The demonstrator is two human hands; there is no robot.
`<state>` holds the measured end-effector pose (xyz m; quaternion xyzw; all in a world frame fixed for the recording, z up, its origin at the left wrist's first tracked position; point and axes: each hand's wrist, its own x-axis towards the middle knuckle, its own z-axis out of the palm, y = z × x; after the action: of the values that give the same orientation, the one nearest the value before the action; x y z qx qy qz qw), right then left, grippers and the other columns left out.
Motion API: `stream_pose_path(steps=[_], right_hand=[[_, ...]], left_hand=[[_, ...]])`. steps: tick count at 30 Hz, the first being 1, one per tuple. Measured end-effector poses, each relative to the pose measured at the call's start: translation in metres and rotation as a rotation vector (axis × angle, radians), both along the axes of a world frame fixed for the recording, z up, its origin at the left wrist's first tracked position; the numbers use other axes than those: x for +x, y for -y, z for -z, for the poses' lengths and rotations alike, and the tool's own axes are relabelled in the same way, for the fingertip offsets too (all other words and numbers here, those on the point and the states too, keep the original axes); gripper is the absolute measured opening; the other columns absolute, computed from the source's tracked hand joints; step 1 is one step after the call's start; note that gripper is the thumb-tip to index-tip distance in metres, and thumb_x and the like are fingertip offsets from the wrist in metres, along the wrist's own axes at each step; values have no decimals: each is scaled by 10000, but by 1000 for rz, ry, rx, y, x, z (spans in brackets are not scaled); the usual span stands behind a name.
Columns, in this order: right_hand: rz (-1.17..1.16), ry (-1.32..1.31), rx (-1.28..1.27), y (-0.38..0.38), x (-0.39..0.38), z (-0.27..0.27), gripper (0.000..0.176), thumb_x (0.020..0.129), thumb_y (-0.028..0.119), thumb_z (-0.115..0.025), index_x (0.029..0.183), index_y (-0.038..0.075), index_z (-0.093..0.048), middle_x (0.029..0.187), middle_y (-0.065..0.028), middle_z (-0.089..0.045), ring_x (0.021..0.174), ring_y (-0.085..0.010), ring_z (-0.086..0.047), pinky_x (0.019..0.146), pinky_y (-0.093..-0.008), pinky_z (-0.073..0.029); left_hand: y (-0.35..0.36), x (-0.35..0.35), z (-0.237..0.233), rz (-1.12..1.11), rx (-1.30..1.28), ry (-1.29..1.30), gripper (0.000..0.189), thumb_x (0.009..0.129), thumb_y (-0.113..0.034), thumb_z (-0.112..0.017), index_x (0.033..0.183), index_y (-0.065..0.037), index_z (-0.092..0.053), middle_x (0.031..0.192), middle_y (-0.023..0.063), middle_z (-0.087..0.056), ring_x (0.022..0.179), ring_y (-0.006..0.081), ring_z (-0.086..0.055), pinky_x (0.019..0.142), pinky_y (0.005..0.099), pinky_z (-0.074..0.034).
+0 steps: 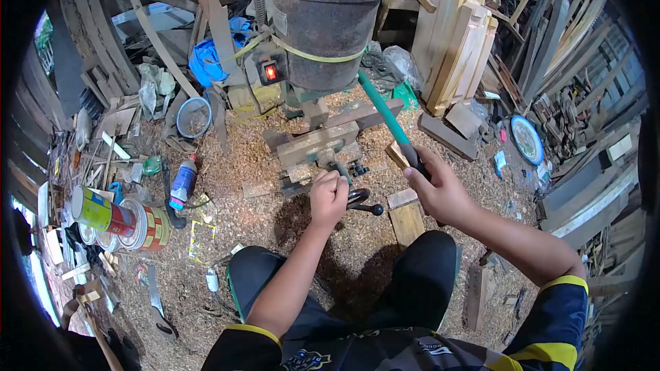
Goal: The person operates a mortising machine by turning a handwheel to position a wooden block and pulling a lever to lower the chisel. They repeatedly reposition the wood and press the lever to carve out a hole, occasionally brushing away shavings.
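My right hand (440,189) is closed around the black grip of a long teal lever (379,106), which slants up to the machine. The machine (323,24) has a big dark round housing with a yellow strap and a lit red switch (270,72). My left hand (328,198) is a fist on a handle of the clamp below it, beside a black crank with a ball knob (375,209). Just beyond my left hand, a wooden block (317,144) sits at the clamp, with a longer wooden piece (375,114) behind it. The fist hides most of the handle it holds.
Wood chips cover the floor (227,199). To the left are a blue bottle (183,182), paint cans (148,227) and a handsaw (158,306). Cut light boards (457,41) stand at the back right, and a round blue-rimmed plate (526,139) lies farther right.
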<state>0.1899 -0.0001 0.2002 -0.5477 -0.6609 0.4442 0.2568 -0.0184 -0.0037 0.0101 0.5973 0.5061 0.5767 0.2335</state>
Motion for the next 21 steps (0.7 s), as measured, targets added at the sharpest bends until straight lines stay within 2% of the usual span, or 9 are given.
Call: stream_pose_path(steps=[5,8,9,11,12,14,17,19,21], right_hand=[[-32,195,78,-2,0,-1,421,1057,242,-621,1355,-32,-508,879,-140,-619,748,-208,-592,693,-378,-487],[-74,408,123,-4,-6,-15,368,1044,245,-605,1295,11,-469,828,-232,-639,744,-418,-661,685,-498,-505],[-112,475,109,-12,-4,-9,331,1054,237,-579,1264,24,-439,797,-185,-620,674,-341,-657,646,-486,-500],[-8,146,-477,-26,-10,-36,283,1055,251,-577,1196,27,-477,736,-116,-580,606,-242,-629,593,-460,-485],[-2,140,-478,-20,-16,-40,283,1055,251,-577,1196,27,-477,736,-116,-580,606,-242,-629,593,-460,-485],[129,317,-325,-12,-29,-38,259,1052,271,-593,1113,24,-546,690,-59,-555,565,-168,-591,546,-423,-458],[121,207,-163,-13,-20,9,271,1041,288,-618,1020,18,-602,658,-54,-563,563,-186,-586,545,-414,-450],[123,200,172,-18,-15,122,267,1047,302,-629,1018,36,-630,672,-66,-580,586,-176,-580,562,-413,-456],[123,-8,390,-29,-19,185,257,1076,295,-592,1019,47,-628,671,-33,-569,578,-148,-559,547,-389,-442]], left_hand=[[0,-1,0,9,42,16,335,960,-25,-563,662,29,-420,654,115,-408,658,277,-420,648,411,-357],[-5,-3,4,20,46,16,334,956,-31,-567,669,36,-410,654,128,-401,648,291,-424,643,413,-359],[-2,-3,7,17,35,17,331,955,-30,-567,672,39,-409,655,132,-399,646,295,-425,642,414,-360],[-3,-5,3,28,36,11,319,947,-20,-564,678,43,-405,652,135,-390,648,301,-427,633,419,-362],[-2,-5,3,14,54,5,308,942,-15,-562,679,44,-412,650,135,-399,649,303,-431,628,422,-364],[-4,-4,4,-2,74,2,298,936,-11,-561,680,45,-419,649,136,-407,651,304,-435,623,425,-367],[0,0,6,-24,60,2,266,919,6,-559,680,45,-449,653,139,-440,661,311,-456,616,430,-374],[-2,-3,4,-35,107,-43,250,909,15,-561,672,39,-486,661,141,-469,672,315,-475,620,429,-382],[-2,-4,6,-70,106,-40,247,905,19,-559,662,29,-515,661,142,-469,669,326,-483,613,431,-387]])
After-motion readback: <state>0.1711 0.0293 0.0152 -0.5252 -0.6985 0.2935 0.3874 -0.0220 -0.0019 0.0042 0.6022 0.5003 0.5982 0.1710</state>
